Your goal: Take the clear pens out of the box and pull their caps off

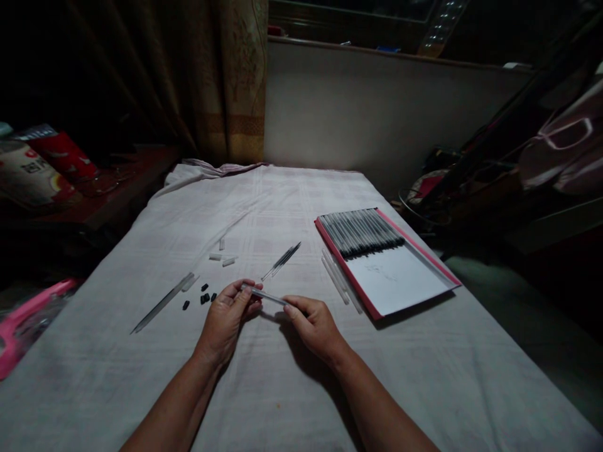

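Observation:
Between my two hands lies a pen (269, 295) with a clear barrel, tilted slightly down to the right. My left hand (232, 306) pinches its left end, and my right hand (311, 321) grips its right end, which the fingers hide. Just beyond the hands is a small bunch of dark ink refills (285, 258). Left of my left hand lie several small black plugs (204, 298) and several short clear pieces (221, 258). Farther left, a few long dark refills (161, 305) rest on the cloth.
On the right, a red-edged box lid (351, 276) holds white paper and a row of clear pens (362, 231). Clear tubes (342, 279) lie beside it. A pink-handled object (35, 314) sits at the left edge of the cloth-covered table (264, 389). A curtain (235, 81) hangs behind.

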### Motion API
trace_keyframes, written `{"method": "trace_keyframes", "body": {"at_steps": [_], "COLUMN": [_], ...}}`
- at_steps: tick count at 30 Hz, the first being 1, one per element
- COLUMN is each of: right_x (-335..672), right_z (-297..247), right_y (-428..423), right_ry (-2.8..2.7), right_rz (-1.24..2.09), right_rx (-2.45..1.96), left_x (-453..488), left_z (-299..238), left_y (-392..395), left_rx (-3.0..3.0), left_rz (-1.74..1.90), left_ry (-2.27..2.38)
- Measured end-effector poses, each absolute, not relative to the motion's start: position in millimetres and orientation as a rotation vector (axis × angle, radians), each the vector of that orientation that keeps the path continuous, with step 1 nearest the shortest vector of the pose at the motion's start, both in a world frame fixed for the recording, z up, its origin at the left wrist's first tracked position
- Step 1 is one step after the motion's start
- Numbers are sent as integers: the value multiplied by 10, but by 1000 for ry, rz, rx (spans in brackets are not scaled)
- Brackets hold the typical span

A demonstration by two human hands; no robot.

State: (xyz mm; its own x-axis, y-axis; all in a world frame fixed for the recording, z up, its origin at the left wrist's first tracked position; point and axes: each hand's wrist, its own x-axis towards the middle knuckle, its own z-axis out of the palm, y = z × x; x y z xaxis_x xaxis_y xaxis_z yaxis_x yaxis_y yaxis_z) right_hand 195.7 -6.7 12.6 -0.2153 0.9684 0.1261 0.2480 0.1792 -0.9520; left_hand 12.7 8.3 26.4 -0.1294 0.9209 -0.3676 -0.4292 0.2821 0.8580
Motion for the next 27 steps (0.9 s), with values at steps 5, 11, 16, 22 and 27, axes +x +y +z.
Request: {"method": "trace_keyframes", "body": {"at_steps": [5,11,16,22,27], "right_x": [1911,2223,3000,3394,3359], "right_z": [136,333,615,594,502], "right_y": [-80,81,697,1270,1361], "right_ry": [-1634,-1587,-1442,-1355,-1381], "right_rz": [1026,686,149,51,29], "right_rx": [-1208,-1364,-1806,-2188,-2338], "left_x": [121,81,36,31,40], "left_z": [217,220,224,236,253], "left_y": [111,151,164,134,152], "left_rx": [580,563,583,638,604], "left_rz": [1266,1307,1265,1259,1298], "left_ry": [1173,1151,1177,1157,1163]}}
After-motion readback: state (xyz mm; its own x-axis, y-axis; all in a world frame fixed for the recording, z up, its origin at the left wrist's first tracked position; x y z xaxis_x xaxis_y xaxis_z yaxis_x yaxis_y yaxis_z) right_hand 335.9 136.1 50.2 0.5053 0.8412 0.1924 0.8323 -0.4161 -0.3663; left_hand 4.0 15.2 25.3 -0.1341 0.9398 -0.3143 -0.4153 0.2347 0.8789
